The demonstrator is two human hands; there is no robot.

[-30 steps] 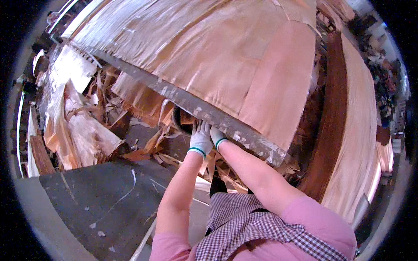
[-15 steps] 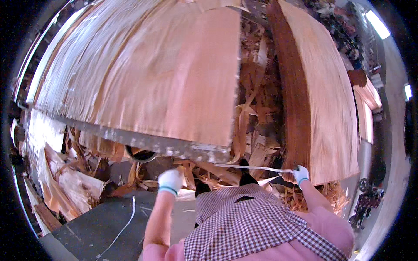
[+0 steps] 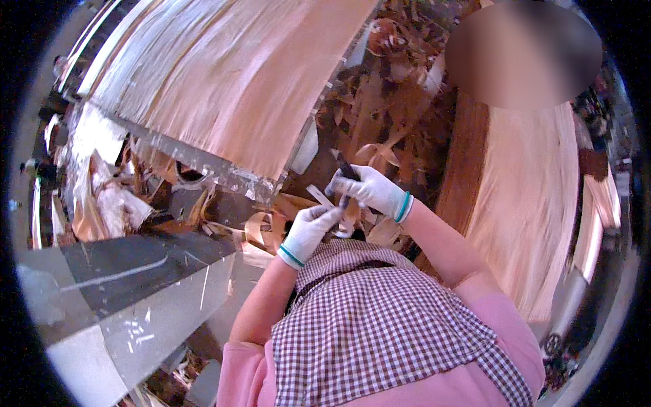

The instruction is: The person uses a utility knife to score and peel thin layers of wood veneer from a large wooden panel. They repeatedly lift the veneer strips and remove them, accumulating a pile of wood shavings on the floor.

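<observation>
Right hand [image 3: 369, 191] grips a dark tool [image 3: 347, 178]; left hand [image 3: 308, 230] touches it.

Left of our fingers [image 3: 322, 216], the grey metal-edged table [image 3: 203, 163] of pale veneer sheets blocks us; right stands a tall brown veneer stack [image 3: 522, 203]; ahead, curled wood scraps [image 3: 380, 115] clutter the gap.

Veneer sheets [image 3: 224, 88] on metal-edged table [image 3: 203, 163]; wood scraps [image 3: 380, 115] litter floor.

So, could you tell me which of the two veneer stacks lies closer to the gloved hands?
The big pale stack on the left: its metal-edged corner ends just beside the left hand and right hand. The stack on the right lies beyond the right forearm.
</observation>
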